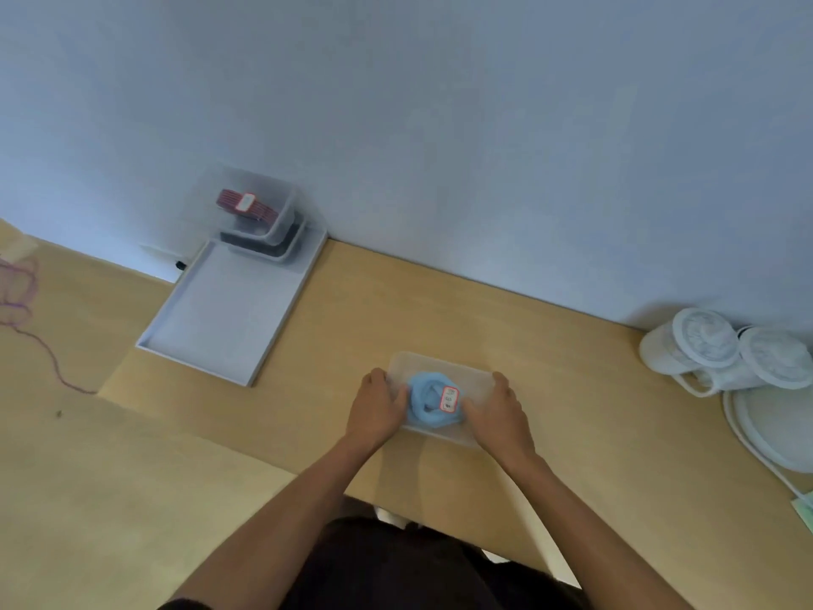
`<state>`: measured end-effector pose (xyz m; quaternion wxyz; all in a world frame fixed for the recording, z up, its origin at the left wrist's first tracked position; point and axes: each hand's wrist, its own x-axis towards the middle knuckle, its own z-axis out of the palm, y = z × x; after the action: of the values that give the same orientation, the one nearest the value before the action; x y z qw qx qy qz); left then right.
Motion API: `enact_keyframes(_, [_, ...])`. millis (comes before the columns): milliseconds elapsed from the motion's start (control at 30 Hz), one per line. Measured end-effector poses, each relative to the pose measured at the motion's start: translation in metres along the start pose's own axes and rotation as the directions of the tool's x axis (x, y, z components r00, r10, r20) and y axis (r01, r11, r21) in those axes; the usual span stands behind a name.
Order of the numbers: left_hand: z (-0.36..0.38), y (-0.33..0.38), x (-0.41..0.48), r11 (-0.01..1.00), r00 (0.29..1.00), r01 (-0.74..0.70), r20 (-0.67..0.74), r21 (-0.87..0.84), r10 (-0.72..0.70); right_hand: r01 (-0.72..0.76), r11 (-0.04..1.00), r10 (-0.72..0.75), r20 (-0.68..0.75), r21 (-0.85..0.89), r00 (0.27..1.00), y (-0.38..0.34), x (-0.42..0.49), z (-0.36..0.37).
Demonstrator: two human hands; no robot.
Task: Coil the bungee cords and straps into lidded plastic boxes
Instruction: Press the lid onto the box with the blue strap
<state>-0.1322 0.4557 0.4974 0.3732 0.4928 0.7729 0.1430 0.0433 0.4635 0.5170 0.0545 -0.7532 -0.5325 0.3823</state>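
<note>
A person leans over a pale wooden tabletop [550, 367], both bare arms stretched forward. A clear plastic box [440, 367] sits between the hands, with its lid on top as far as the blur allows me to tell. Inside it lies a coiled light-blue strap [424, 400] with a small red-edged white label [448, 399] on its right side.

The left hand [378, 409] lies at the box's nine o'clock end, fingers spread and curled over the edge, pressing down on the top. The right hand [499, 409] does the same at the three o'clock end, thumb reaching in toward the label. Neither hand is closed around anything; both rest flat and open against the box.

Out toward ten o'clock from the box, well apart from it, a shallow grey tray [228, 310] lies on the tabletop with its far end against the wall [440, 125]. On that far end stand two stacked clear boxes [281, 226]: the upper one holds a coiled red strap [246, 204] with a white label, and the lower one holds something dark that I cannot make out.

At the far nine o'clock edge a loose purple cord [26, 301] trails across the surface. At three o'clock, near the wall, two white lidded containers [704, 350] lie side by side, touching, with a white round object [770, 433] just in front of them.
</note>
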Motion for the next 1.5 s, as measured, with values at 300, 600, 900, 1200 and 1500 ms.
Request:
enact_keyframes(300, [-0.114, -0.044, 0.055, 0.969, 0.975, 0.117, -0.162, -0.217, -0.154, 0.172, 0.983, -0.175, 0.037, 0.069, 0.984, -0.136, 0.014, 0.046])
enact_keyframes(600, [-0.235, -0.131, 0.122, 0.931, 0.952, 0.152, -0.205, -0.333, -0.228, 0.225, 0.964, -0.242, 0.117, 0.139, 0.963, -0.277, 0.023, 0.133])
enact_keyframes(900, [-0.277, -0.163, 0.166, 0.940, 0.970, 0.119, -0.165, -0.320, -0.179, 0.100, 0.976, -0.136, 0.181, 0.194, 0.974, -0.324, 0.038, 0.171])
enact_keyframes(1200, [-0.283, -0.167, 0.170, 0.984, 0.992, 0.064, -0.096, -0.168, -0.081, 0.068, 0.975, -0.113, 0.210, 0.210, 0.971, -0.320, 0.043, 0.172])
enact_keyframes(1500, [-0.294, -0.173, 0.116, 0.993, 0.945, -0.068, -0.325, -0.098, 0.033, 0.197, 0.968, -0.216, 0.120, 0.154, 0.969, -0.298, 0.011, 0.104])
